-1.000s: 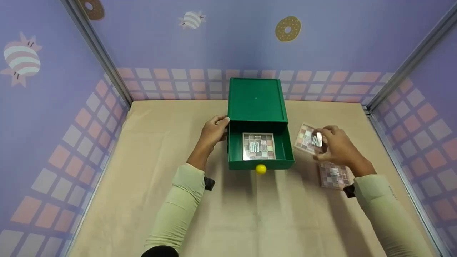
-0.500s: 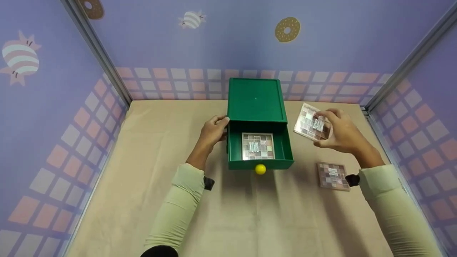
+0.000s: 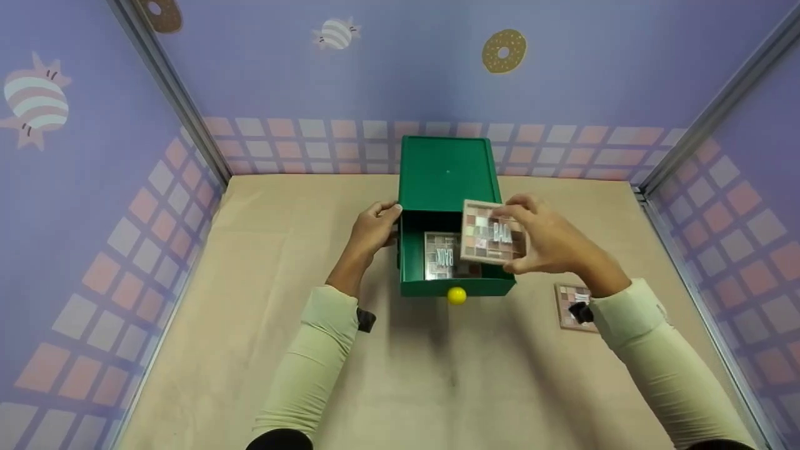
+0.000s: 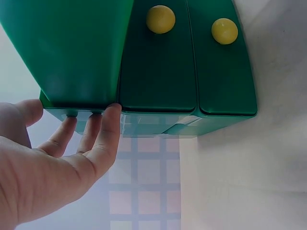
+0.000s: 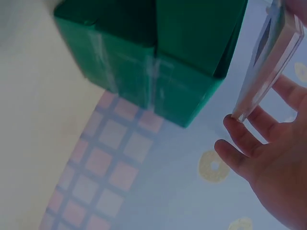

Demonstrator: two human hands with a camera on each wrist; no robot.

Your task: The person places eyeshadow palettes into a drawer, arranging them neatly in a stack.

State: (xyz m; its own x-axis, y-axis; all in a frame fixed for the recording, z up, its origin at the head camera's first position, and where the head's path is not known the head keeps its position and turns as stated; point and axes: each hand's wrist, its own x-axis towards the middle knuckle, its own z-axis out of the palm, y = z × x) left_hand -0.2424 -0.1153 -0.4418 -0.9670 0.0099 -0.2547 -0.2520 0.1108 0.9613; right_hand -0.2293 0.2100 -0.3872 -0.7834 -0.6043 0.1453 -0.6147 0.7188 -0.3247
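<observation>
A green drawer cabinet (image 3: 447,175) stands against the back wall with its top drawer (image 3: 412,287) pulled out. My left hand (image 3: 373,231) grips the cabinet's left side near the front edge; in the left wrist view its fingertips press the side wall while the thumb sits at the top edge. My right hand (image 3: 544,237) pinches an eyeshadow palette (image 3: 484,234) by its edges, held over the right part of the drawer. Inside the drawer lies another eyeshadow palette (image 3: 439,259), partly covered by the held one.
A further eyeshadow palette (image 3: 569,312) lies on the beige table (image 3: 300,250) at the right, partly hidden by the right wrist. A yellow knob (image 3: 457,295) juts from the drawer front. Below it are closed drawers with yellow knobs (image 4: 160,19). Printed walls (image 3: 375,81) enclose the table.
My right hand has lifted the eyeshadow palette from beside the cabinet and carried it left, over the pulled-out drawer. The left hand stays on the cabinet's side.
</observation>
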